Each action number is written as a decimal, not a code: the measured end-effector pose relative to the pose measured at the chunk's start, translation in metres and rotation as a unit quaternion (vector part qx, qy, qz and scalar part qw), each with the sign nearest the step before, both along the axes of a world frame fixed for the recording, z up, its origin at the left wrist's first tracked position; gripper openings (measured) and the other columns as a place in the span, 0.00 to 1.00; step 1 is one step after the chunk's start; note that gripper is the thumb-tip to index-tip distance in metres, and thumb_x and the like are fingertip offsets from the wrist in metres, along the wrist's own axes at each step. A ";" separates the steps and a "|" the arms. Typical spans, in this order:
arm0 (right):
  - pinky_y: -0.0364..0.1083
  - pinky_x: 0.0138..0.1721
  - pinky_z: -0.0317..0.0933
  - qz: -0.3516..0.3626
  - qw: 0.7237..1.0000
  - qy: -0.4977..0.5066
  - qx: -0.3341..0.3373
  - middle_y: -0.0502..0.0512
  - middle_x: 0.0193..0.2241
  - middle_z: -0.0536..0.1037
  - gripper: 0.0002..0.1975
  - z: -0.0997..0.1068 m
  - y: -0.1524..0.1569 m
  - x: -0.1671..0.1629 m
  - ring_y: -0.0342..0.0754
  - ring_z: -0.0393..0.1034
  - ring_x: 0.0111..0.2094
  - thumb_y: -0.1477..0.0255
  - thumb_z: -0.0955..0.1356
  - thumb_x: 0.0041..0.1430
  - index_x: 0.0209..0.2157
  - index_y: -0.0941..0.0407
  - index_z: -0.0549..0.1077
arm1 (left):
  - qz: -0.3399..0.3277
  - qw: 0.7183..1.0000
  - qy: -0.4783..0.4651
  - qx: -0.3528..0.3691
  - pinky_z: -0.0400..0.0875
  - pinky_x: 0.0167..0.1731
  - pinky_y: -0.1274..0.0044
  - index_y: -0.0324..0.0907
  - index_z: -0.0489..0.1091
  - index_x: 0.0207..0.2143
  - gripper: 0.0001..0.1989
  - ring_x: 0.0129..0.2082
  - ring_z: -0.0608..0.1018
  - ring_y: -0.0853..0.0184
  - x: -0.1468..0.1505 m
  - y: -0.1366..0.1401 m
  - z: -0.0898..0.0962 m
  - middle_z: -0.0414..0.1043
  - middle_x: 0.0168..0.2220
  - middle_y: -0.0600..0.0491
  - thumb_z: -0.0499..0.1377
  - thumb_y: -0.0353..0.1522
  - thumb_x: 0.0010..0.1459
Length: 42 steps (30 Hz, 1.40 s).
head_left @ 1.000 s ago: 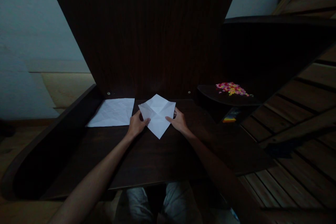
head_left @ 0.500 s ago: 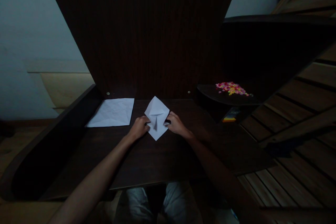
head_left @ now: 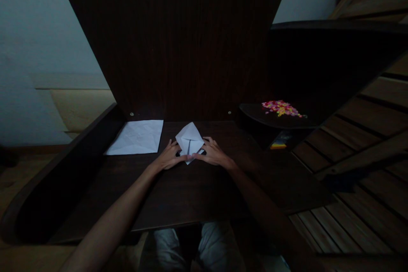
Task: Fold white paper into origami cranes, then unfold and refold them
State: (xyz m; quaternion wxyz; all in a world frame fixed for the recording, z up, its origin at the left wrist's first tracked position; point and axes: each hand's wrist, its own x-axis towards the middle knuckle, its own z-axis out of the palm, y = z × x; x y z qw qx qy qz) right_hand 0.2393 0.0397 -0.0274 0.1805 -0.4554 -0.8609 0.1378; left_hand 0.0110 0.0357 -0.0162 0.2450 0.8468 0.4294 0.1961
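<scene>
Both hands are on the folded paper (head_left: 190, 131), which sits toward the desktop's (head_left: 181, 197) back edge, between the loose white sheet (head_left: 137, 136) in the back left corner and the shelf (head_left: 248, 112) past the right end.

Change: a second ago it's a broad diamond with its sides out; now the sides are drawn in, the outline is narrower, and there's a horizontal crease with a slit below it. Reads as mid-fold, with the collapse largely made and the lower half not yet flat; small flaps show by both hands.

Pose: left hand (head_left: 170, 157) holds the left side, right hand (head_left: 212, 154) the right, roughly mirrored. Thumbs have swung inward, tips nearly meeting over the lower part; fingers fan forward along the side corners. Can't tell how far fingertips reach underneath. Forearms come in from the near edge, converging. Lower tip pokes out just below the thumbs.
</scene>
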 end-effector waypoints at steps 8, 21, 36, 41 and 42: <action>0.56 0.55 0.53 -0.050 0.991 0.125 -0.017 0.58 0.47 0.74 0.17 -0.015 0.011 -0.005 0.54 0.59 0.53 0.59 0.62 0.63 0.36 0.53 0.79 | 0.147 0.959 -0.225 -0.093 0.60 0.53 0.66 0.40 0.77 0.28 0.21 0.43 0.76 0.54 0.000 0.013 -0.010 0.79 0.34 0.48 0.53 0.47 0.56; 0.49 0.47 0.65 -0.103 0.827 0.543 -0.102 0.56 0.42 0.77 0.16 -0.012 0.023 -0.009 0.52 0.71 0.45 0.72 0.74 0.38 0.35 0.56 0.77 | 0.159 0.895 -0.405 -0.098 0.66 0.52 0.64 0.41 0.74 0.47 0.30 0.54 0.71 0.53 0.007 0.009 -0.003 0.70 0.54 0.44 0.70 0.35 0.37; 0.45 0.38 0.66 -0.115 0.730 0.640 -0.209 0.54 0.39 0.79 0.19 0.004 0.012 -0.011 0.50 0.73 0.39 0.73 0.70 0.40 0.39 0.54 0.75 | 0.120 0.823 -0.507 -0.224 0.67 0.48 0.67 0.37 0.77 0.42 0.25 0.45 0.76 0.55 0.011 -0.002 0.010 0.79 0.42 0.45 0.64 0.28 0.36; 0.49 0.37 0.67 -0.091 0.702 0.653 -0.271 0.58 0.39 0.80 0.16 0.012 0.009 -0.009 0.53 0.73 0.38 0.68 0.65 0.47 0.39 0.57 0.76 | 0.138 0.796 -0.542 -0.230 0.70 0.39 0.70 0.33 0.78 0.40 0.22 0.35 0.78 0.60 0.011 -0.003 0.012 0.79 0.36 0.44 0.63 0.34 0.41; 0.50 0.36 0.67 -0.090 0.699 0.650 -0.283 0.58 0.39 0.79 0.18 0.013 0.008 -0.010 0.53 0.73 0.37 0.66 0.64 0.49 0.41 0.57 0.75 | 0.157 0.803 -0.532 -0.219 0.70 0.39 0.70 0.34 0.77 0.42 0.23 0.35 0.78 0.61 0.011 -0.003 0.012 0.79 0.37 0.44 0.65 0.34 0.40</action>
